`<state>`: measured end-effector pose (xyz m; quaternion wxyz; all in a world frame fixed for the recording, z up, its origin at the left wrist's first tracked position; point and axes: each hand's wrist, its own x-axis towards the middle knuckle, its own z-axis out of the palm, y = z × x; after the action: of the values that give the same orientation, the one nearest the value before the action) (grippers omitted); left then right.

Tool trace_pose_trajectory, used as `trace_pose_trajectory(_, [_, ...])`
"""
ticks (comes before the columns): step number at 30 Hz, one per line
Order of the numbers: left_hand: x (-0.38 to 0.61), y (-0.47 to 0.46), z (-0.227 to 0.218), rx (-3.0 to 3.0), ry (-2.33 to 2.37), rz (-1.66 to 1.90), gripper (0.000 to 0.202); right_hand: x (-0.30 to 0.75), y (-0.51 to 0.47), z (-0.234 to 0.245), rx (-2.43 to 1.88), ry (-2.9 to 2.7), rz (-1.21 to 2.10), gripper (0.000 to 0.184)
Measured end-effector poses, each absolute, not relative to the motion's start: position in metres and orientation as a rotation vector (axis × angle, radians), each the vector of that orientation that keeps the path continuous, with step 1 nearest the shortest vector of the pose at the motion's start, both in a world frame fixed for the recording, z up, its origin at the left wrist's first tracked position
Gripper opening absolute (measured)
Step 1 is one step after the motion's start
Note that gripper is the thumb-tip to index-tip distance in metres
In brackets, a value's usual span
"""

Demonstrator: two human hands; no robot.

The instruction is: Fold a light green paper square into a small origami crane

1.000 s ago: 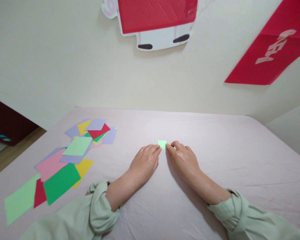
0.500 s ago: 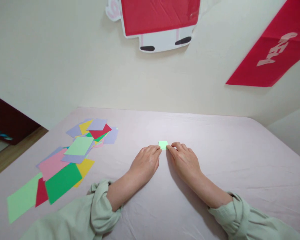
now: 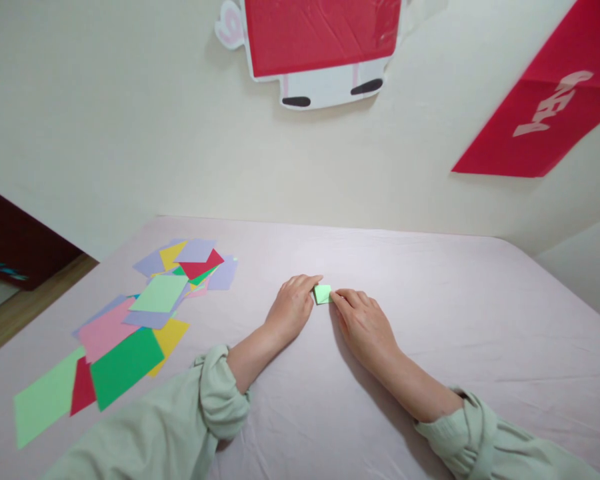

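Observation:
A small piece of light green paper (image 3: 323,295), folded, with a slanting crease or edge across its face, is between my hands over the middle of the table. My right hand (image 3: 366,325) pinches its right edge between thumb and index finger, the other fingers curled behind. At the paper's left edge is my left hand (image 3: 291,305), with the thumb side against it. Its index finger reaches past the paper's upper left corner. A thin dark shadow shows along the paper's lower left side. The fingertips' undersides are hidden.
Loose coloured paper sheets lie overlapped on the left of the table, among them a green sheet (image 3: 127,369), a pink sheet (image 3: 107,330) and a light green sheet (image 3: 45,403). A pale cloth (image 3: 455,320) covers the table, which meets the wall (image 3: 330,167) at the back.
The green paper has shifted slightly left and turned a little, and a slanting line now shows on it. My left hand has moved up, its index finger stretching past the paper's top edge.

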<state>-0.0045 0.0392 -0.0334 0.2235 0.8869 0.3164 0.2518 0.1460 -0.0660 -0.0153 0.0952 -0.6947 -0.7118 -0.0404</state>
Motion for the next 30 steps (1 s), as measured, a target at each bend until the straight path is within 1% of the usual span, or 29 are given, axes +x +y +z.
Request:
trace_pose_trajectory(9, [-0.016, 0.03, -0.031, 2.491, 0.733, 0.698, 0.022, 0.15, -0.066, -0.019, -1.983, -2.094, -0.043, 0.036])
trace_pose_trajectory(17, [-0.016, 0.031, -0.032, 2.494, 0.712, 0.67, 0.016, 0.15, -0.082, -0.016, -1.849, -2.118, 0.048, 0.037])
trace_pose_trajectory(30, [-0.002, 0.042, -0.03, 2.266, 0.804, 0.698, 0.005, 0.15, -0.085, -0.014, -1.841, -2.116, 0.136, 0.041])
